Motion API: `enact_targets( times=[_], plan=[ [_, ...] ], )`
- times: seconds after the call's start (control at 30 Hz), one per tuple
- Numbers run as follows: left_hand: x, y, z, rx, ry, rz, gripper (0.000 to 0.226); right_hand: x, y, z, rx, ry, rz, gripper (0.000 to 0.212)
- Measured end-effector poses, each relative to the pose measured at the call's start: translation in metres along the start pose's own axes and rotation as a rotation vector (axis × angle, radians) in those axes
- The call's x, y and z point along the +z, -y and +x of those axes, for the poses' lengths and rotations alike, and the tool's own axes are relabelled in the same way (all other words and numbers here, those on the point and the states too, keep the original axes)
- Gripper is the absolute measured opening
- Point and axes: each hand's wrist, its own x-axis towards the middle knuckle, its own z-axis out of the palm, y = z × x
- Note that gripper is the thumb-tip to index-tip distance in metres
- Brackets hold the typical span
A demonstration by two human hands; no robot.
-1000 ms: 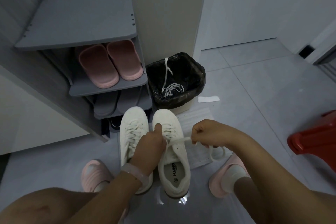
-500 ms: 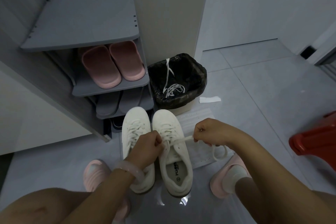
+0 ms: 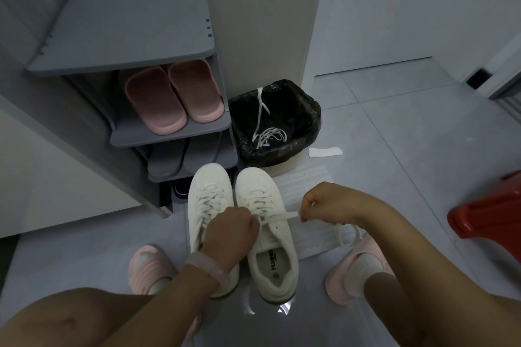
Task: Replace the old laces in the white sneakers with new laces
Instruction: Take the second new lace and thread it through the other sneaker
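Observation:
Two white sneakers stand side by side on the floor, toes away from me: the left sneaker (image 3: 208, 197) and the right sneaker (image 3: 270, 251). My left hand (image 3: 231, 234) sits curled over the right sneaker's lacing and pinches the lace there. My right hand (image 3: 329, 203) pinches the new white lace (image 3: 284, 216), stretched taut to the right of the shoe. The lace's free end loops on the floor (image 3: 349, 236) under my right wrist. Old laces (image 3: 267, 135) lie in the bin.
A black-lined waste bin (image 3: 307, 110) stands behind the sneakers. A grey shoe rack (image 3: 169, 132) with pink slippers (image 3: 172, 96) is at the back left. White packaging (image 3: 304, 180) lies under my right hand. A red stool (image 3: 490, 217) is at the right. My feet wear pink slippers (image 3: 146, 265).
My left hand has curled tighter on the lacing, its thumb no longer sticking up. The right hand keeps the lace taut; the view has shifted slightly.

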Motion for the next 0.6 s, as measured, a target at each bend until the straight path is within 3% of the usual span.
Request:
enact_targets(
  times=[0.13,0.47,0.6],
  plan=[
    [-0.003,0.000,0.000,-0.040,0.155,-0.188,0.043,-0.001,0.000,-0.002,0.003,0.004,-0.007,0.011],
    [0.002,0.006,0.003,-0.109,0.172,-0.310,0.034,-0.024,-0.012,-0.018,0.026,-0.011,0.029,0.016],
    [0.000,0.005,0.002,-0.013,0.126,-0.173,0.028,-0.021,-0.012,-0.006,-0.023,-0.212,0.126,0.014]
  ],
)
